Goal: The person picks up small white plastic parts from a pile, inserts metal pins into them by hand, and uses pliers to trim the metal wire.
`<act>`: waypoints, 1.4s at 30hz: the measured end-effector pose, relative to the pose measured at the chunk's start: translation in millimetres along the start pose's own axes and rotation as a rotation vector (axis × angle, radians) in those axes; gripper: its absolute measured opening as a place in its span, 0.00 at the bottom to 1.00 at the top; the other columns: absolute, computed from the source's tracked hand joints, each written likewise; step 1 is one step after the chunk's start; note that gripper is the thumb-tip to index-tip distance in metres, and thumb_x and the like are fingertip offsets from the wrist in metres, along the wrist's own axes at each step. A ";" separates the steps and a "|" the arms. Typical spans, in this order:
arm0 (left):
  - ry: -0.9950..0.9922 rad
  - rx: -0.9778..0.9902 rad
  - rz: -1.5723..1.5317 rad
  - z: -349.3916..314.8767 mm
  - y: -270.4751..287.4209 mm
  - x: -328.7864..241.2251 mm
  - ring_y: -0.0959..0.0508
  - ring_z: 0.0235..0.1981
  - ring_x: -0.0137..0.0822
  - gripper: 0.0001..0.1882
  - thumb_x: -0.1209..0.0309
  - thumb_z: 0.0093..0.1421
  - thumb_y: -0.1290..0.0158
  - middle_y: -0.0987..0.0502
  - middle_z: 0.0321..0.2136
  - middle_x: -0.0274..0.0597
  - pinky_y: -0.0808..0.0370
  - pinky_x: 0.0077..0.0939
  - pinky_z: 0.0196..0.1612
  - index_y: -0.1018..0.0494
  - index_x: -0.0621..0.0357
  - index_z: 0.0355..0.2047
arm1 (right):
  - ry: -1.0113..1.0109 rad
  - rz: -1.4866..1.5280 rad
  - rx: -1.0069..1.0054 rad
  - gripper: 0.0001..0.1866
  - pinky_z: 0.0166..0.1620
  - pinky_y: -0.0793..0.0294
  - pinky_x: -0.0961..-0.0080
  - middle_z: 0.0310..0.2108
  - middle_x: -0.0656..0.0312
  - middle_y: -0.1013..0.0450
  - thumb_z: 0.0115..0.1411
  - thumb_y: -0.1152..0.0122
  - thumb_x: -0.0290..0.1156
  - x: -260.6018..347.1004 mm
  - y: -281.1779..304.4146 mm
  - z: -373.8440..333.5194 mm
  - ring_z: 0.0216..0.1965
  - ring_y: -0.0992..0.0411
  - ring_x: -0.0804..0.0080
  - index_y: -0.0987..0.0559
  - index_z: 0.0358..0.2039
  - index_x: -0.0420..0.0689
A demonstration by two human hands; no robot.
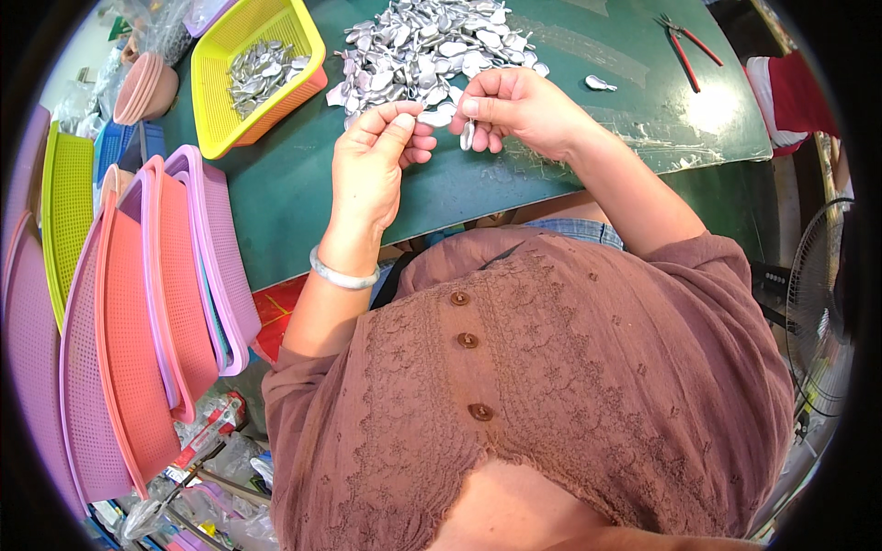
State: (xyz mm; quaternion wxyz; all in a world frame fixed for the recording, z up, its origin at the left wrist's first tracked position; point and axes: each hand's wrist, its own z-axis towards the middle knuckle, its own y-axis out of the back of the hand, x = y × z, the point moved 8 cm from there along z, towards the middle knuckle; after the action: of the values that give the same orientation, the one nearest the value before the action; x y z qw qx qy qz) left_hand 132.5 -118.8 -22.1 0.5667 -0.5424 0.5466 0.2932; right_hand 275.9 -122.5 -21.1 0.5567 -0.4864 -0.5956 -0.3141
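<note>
Over the near edge of the pile, my two hands are close together. My right hand (528,112) pinches a small silver-grey metal piece (467,136), which hangs down from the thumb and fingertips. My left hand (372,156) has its thumb and forefinger pressed together, the other fingers curled. What it holds, if anything, is too small to make out. A flat silver piece (435,118) shows just beyond its fingertips; whether the hand touches it I cannot tell. Behind both hands lies a large heap of similar rounded, flat metal pieces (413,50).
On the green tabletop (294,216) stands a yellow basket (213,119) with more metal pieces. One loose piece (600,84) and red-handled pliers (685,60) lie to the right. Stacked pink and purple baskets (138,321) crowd the left; a fan (818,303) stands at right.
</note>
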 end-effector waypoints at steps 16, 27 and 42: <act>0.167 0.085 -0.225 -12.8 -12.5 14.2 0.28 0.22 0.29 0.09 0.69 0.59 0.56 0.29 0.24 0.40 0.30 0.20 0.25 0.32 0.62 0.35 | 0.293 0.035 0.034 0.08 0.35 0.29 0.81 0.35 0.57 0.27 0.57 0.52 0.23 22.5 -0.9 -21.2 0.31 0.29 0.77 0.30 0.37 0.37; 0.106 0.038 -0.056 -24.7 -22.7 13.5 0.35 0.15 0.18 0.05 0.70 0.57 0.51 0.30 0.19 0.32 0.41 0.10 0.16 0.31 0.59 0.30 | 0.439 -0.105 -0.055 0.11 0.37 0.30 0.83 0.35 0.63 0.30 0.57 0.53 0.22 30.0 -11.0 -34.6 0.33 0.30 0.79 0.31 0.42 0.39; 0.055 0.028 -0.249 -24.0 -19.1 15.2 0.31 0.24 0.24 0.14 0.79 0.56 0.52 0.28 0.30 0.38 0.33 0.13 0.25 0.32 0.64 0.44 | 0.325 -0.308 -0.131 0.08 0.30 0.31 0.87 0.26 0.65 0.28 0.53 0.44 0.24 15.4 -4.3 -36.5 0.26 0.31 0.82 0.26 0.35 0.38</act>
State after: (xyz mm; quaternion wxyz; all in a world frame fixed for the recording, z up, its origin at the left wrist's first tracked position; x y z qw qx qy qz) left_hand 146.5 -149.7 -26.2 0.5910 -0.6060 0.4945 0.1976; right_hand 286.5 -153.8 1.3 0.5582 -0.3679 -0.5437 -0.5075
